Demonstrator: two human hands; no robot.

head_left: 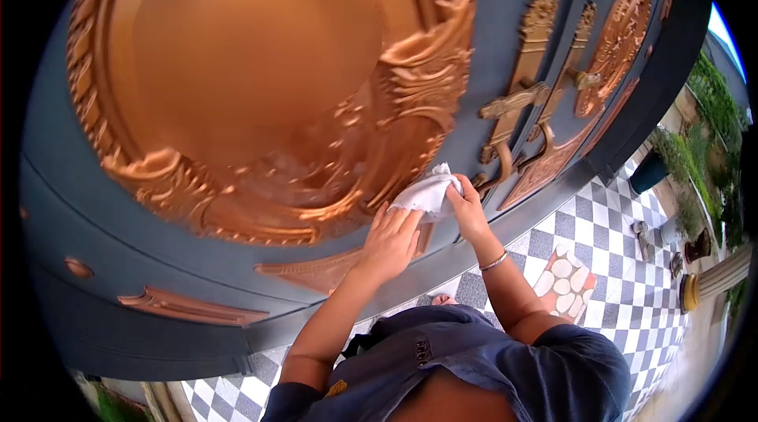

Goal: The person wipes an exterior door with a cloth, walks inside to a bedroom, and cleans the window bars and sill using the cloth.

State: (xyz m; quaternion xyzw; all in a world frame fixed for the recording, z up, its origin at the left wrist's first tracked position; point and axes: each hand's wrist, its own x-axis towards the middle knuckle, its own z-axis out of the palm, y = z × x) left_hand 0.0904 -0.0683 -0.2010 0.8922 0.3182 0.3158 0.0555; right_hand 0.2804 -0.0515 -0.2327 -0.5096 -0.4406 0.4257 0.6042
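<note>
A crumpled white cloth is held between my two hands, close to the lower right rim of a large copper-coloured oval ornament on a dark blue-grey door. My left hand has its fingers on the cloth's lower left edge. On the other side, my right hand pinches the cloth between thumb and fingers, a bracelet on its wrist. Folds of the cloth hide some fingertips. I cannot tell whether the cloth touches the ornament.
Ornate brass door handles stick out to the right of my hands. A doormat with a stone pattern lies on the checkered floor. Potted plants and a column stand farther right.
</note>
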